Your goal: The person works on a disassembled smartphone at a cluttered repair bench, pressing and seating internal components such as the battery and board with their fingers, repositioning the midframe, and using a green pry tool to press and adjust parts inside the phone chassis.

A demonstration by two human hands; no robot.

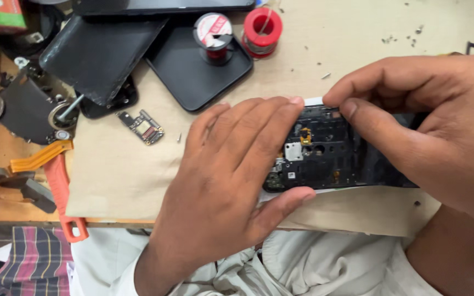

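An opened black phone (333, 156) with its inner frame and small parts showing lies on a beige mat (116, 170). My left hand (231, 175) grips its left end, fingers over the top edge and thumb under the near edge. My right hand (429, 126) holds the right part, with thumb and forefinger pressing on the top edge near the camera area.
A small circuit board (141, 127) and a loose screw lie on the mat. Black phone covers (100, 55), two solder spools (213, 33), orange-handled pliers (61, 192) and a dark tool sit at the back and left. My lap is below the table edge.
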